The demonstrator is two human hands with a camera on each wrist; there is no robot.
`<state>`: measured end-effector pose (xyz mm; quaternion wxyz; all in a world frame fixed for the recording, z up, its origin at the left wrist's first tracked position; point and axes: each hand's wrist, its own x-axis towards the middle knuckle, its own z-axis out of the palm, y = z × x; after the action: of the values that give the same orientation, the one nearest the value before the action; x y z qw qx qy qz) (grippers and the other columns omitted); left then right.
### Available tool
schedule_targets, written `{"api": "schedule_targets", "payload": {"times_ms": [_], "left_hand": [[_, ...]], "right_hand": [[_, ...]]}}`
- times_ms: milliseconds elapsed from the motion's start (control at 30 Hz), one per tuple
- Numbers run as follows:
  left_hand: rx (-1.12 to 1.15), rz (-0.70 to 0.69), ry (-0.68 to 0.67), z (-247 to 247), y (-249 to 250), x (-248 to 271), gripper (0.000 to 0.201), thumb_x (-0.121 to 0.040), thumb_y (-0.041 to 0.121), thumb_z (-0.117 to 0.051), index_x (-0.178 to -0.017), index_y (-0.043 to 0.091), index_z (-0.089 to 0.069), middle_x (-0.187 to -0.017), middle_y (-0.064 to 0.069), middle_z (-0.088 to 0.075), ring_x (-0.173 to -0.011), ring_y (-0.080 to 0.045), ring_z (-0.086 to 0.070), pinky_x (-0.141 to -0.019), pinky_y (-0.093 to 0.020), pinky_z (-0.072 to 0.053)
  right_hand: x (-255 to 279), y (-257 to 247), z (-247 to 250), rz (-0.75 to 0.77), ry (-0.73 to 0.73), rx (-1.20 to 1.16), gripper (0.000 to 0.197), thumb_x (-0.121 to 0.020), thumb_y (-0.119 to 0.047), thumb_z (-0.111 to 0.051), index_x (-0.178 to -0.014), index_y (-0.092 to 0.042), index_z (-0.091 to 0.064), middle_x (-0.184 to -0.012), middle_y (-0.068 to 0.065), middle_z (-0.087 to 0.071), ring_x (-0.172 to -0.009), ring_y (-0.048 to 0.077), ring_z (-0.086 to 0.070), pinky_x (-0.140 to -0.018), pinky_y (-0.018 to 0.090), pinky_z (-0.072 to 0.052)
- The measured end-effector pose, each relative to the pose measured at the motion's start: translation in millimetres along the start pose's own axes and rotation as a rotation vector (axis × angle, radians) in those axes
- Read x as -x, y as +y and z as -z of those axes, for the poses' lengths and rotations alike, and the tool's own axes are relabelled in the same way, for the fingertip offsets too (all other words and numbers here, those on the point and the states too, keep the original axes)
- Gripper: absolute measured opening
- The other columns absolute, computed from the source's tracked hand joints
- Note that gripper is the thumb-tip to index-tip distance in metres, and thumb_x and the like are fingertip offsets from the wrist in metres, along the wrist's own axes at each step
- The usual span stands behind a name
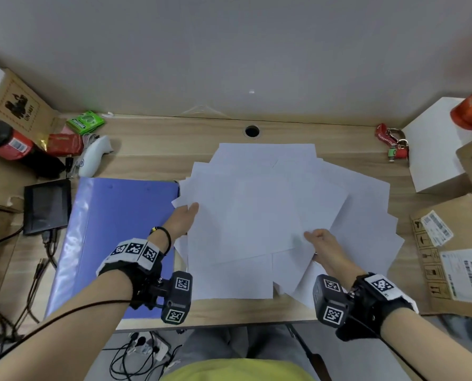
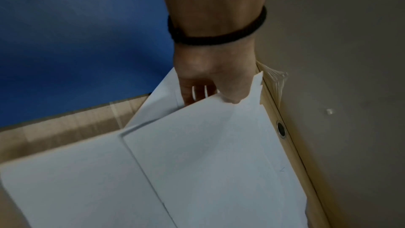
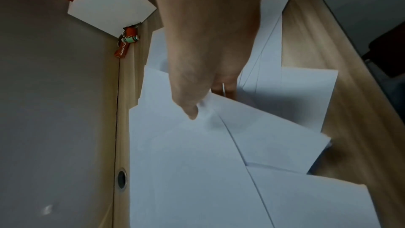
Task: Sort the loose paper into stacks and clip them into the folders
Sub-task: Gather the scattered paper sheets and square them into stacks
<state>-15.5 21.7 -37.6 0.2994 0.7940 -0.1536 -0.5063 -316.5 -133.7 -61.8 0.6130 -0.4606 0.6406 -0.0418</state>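
1. The loose paper [image 1: 270, 210] is spread in an untidy fan on the bench [image 1: 152, 149], just beside the right edge of the blue folder [image 1: 114, 229]. The sheets overlap at many angles and no squared stack is seen.
2. The blue folder lies closed and flat. No sheet is seen on it or clipped into it, so the clipping step is judged as not yet begun.
3. The left hand [image 1: 184, 218] is placed at the side of the paper nearest the folder. Its thumb lies on top of a sheet and its fingers [image 2: 190, 93] are tucked under, so the sheet is pinched.
4. The right hand [image 1: 325, 243] is at the side of the paper away from the folder. A sheet edge is pinched between thumb and fingers.
5. The task is judged to be at its start: gathering, stacking and clipping are all left to do.
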Motion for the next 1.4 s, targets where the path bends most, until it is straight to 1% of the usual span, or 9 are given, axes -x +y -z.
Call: {"api": "schedule_targets", "payload": {"times_ms": [267, 400, 667, 800, 933, 1067, 1233, 1333, 1400], "left_hand": [[0.088, -0.211, 0.066, 5, 17, 4, 0.037, -0.102, 0.027, -0.036, -0.136, 0.021, -0.05, -0.123, 0.003, -0.059, -0.115, -0.018, -0.055, -0.097, -0.031, -0.043], [0.04, -0.196, 0.172, 15, 6, -1, 0.034, -0.098, 0.032, -0.04, -0.068, 0.022, -0.052, -0.068, -0.002, -0.045, -0.061, -0.022, -0.045, -0.074, -0.03, -0.036], [0.311, -0.237, 0.335, 38, -13, 15, 0.019, -0.1, 0.018, -0.041, -0.104, 0.015, -0.059, -0.1, -0.004, -0.062, -0.088, -0.023, -0.058, -0.078, -0.04, -0.05], [0.346, 0.038, 0.057, 47, -28, 34, 0.024, -0.097, 0.012, -0.051, -0.121, 0.012, -0.056, -0.113, -0.007, -0.063, -0.092, -0.025, -0.065, -0.069, -0.033, -0.058], [-0.245, 0.157, -0.437, 58, -47, 47, 0.033, -0.094, 0.035, -0.057, -0.12, 0.016, -0.062, -0.121, 0.002, -0.064, -0.093, -0.013, -0.07, -0.088, -0.031, -0.056], [-0.076, 0.135, -0.358, 65, -51, 42, 0.016, -0.097, 0.029, -0.049, -0.096, 0.013, -0.048, -0.091, -0.01, -0.042, -0.063, -0.017, -0.04, -0.061, -0.027, -0.038], [0.027, -0.005, -0.051, 60, -48, 39, 0.046, -0.102, 0.025, -0.042, -0.147, 0.019, -0.033, -0.146, -0.003, -0.039, -0.134, -0.021, -0.039, -0.104, -0.031, -0.036], [0.031, -0.011, -0.071, 50, -47, 39, 0.051, -0.102, 0.021, -0.041, -0.15, 0.016, -0.024, -0.156, -0.002, -0.026, -0.143, -0.019, -0.027, -0.112, -0.033, -0.029], [0.019, -0.012, -0.075, 44, -46, 40, 0.052, -0.102, 0.02, -0.041, -0.15, 0.016, -0.023, -0.157, -0.002, -0.024, -0.144, -0.018, -0.026, -0.112, -0.032, -0.029]], "right_hand": [[-6, -12, -18, 0.017, -0.074, -0.03, 0.028, -0.093, -0.002, -0.048, -0.075, -0.019, -0.036, -0.069, 0.002, -0.037, -0.059, 0.016, -0.039, -0.063, 0.031, -0.04], [-4, -12, -25, -0.007, -0.07, 0.007, 0.029, -0.09, -0.009, -0.056, -0.077, -0.019, -0.031, -0.07, 0.002, -0.029, -0.059, 0.018, -0.032, -0.068, 0.035, -0.038], [0, -7, -41, -0.036, -0.06, 0.015, 0.033, -0.086, -0.019, -0.062, -0.079, -0.026, -0.031, -0.079, 0.002, -0.031, -0.076, 0.02, -0.038, -0.075, 0.037, -0.042], [2, -9, -51, -0.029, -0.065, 0.006, 0.031, -0.088, -0.019, -0.059, -0.082, -0.028, -0.03, -0.083, 0.002, -0.032, -0.079, 0.02, -0.043, -0.085, 0.043, -0.05], [-1, -11, -63, -0.007, -0.049, -0.038, 0.039, -0.09, -0.023, -0.058, -0.111, -0.026, -0.025, -0.096, 0.007, -0.043, -0.084, 0.022, -0.052, -0.09, 0.046, -0.051], [0, -11, -74, 0.03, 0.021, -0.038, 0.06, -0.086, -0.024, -0.065, -0.118, -0.031, -0.015, -0.117, 0.007, -0.038, -0.104, 0.024, -0.049, -0.099, 0.047, -0.046], [-2, -8, -83, -0.017, 0.075, -0.094, 0.073, -0.075, -0.015, -0.074, -0.112, -0.03, -0.014, -0.119, 0.001, -0.033, -0.098, 0.023, -0.047, -0.095, 0.044, -0.048], [-1, -10, -97, -0.041, 0.061, -0.086, 0.071, -0.083, -0.007, -0.068, -0.133, -0.018, -0.019, -0.115, 0.008, -0.042, -0.081, 0.022, -0.051, -0.058, 0.032, -0.047], [3, -11, -110, -0.025, 0.011, -0.043, 0.081, -0.088, -0.01, -0.064, -0.147, -0.012, -0.009, -0.139, 0.011, -0.038, -0.101, 0.022, -0.05, -0.067, 0.031, -0.044]]}}
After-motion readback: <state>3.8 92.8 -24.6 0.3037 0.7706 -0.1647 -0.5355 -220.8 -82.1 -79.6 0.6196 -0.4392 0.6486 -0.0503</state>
